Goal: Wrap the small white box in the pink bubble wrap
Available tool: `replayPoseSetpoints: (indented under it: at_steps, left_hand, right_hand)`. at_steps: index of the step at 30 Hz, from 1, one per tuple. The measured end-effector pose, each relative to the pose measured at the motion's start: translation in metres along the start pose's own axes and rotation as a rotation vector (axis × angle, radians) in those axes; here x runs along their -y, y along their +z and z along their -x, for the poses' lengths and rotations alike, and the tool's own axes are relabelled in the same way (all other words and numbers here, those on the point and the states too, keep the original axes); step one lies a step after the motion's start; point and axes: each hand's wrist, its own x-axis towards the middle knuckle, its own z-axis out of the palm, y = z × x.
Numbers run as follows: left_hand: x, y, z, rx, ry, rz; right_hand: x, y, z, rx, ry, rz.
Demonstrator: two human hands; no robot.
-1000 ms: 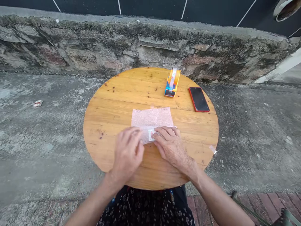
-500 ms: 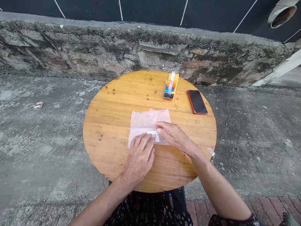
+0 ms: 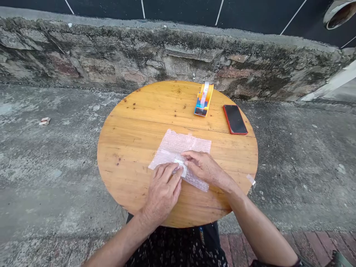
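A sheet of pinkish, clear bubble wrap (image 3: 186, 142) lies tilted on the round wooden table, its near edge folded over. Within the fold shows a small white flat item (image 3: 181, 167); its kind I cannot make out. My left hand (image 3: 164, 187) bears on the near left part of the fold, fingers together and thumb close by, gripping the wrap beside the white item. At the right of that item, my right hand (image 3: 204, 167) pinches the wrap between thumb and fingers. Part of the fold is hidden under both hands.
A yellow and blue tape dispenser (image 3: 204, 99) stands at the far side of the table (image 3: 133, 137). To its right lies a red-edged phone (image 3: 235, 119). A short strip of clear tape (image 3: 250, 180) hangs at the right edge. A stone wall base (image 3: 133, 55) runs behind.
The bubble wrap has turned clockwise, its right end swinging toward me. My hands have stayed on the fold, the right one shifting slightly nearer.
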Motion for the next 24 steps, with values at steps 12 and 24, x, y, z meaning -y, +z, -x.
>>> replayPoseSetpoints:
  at_steps: [12,24]
  left_hand:
    - [-0.009,-0.004,-0.001,-0.015,-0.033,-0.033]
    - [-0.011,-0.001,0.005,-0.014,-0.054,-0.023]
  right_hand:
    - [-0.003,0.004,0.003,-0.153,0.045,0.027]
    - [0.021,0.010,0.019,-0.352,-0.066,0.394]
